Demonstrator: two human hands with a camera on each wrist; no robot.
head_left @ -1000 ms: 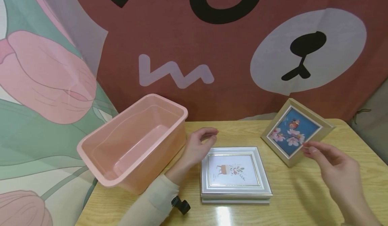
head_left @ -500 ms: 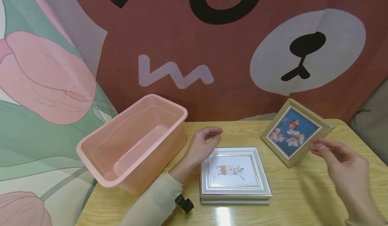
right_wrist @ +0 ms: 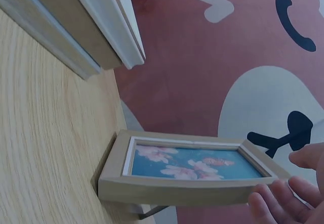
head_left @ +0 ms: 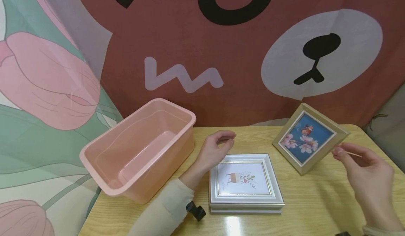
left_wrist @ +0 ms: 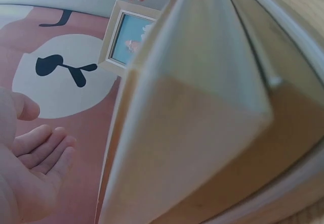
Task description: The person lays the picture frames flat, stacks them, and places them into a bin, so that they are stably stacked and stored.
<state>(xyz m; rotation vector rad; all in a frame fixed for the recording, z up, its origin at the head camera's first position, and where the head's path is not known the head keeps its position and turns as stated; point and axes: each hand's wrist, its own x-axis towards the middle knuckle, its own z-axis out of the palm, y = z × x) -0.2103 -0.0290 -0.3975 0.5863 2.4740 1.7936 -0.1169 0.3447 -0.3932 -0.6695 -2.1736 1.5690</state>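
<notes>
My left hand (head_left: 215, 151) hovers with relaxed fingers beside the far left corner of a white picture frame (head_left: 242, 178). This frame lies face up on top of at least one other frame. My right hand (head_left: 368, 171) is in the air at the right, its fingers loosely bent and holding nothing. Its fingertips are close to the right edge of a beige picture frame (head_left: 341, 135) with a blue blossom picture; whether they touch cannot be told. The beige frame stands tilted on the table, and the right wrist view shows its back stand (right_wrist: 154, 211).
A pink plastic bin (head_left: 164, 158) stands at the left, nothing visible inside it. The wooden table (head_left: 297, 201) ends at a hanging cloth (head_left: 234, 53) with a bear face. Another patterned cloth (head_left: 47, 88) hangs along the left side.
My right hand has moved right, away from the front of the beige frame, which stays in place. The left hand has drifted slightly right.
</notes>
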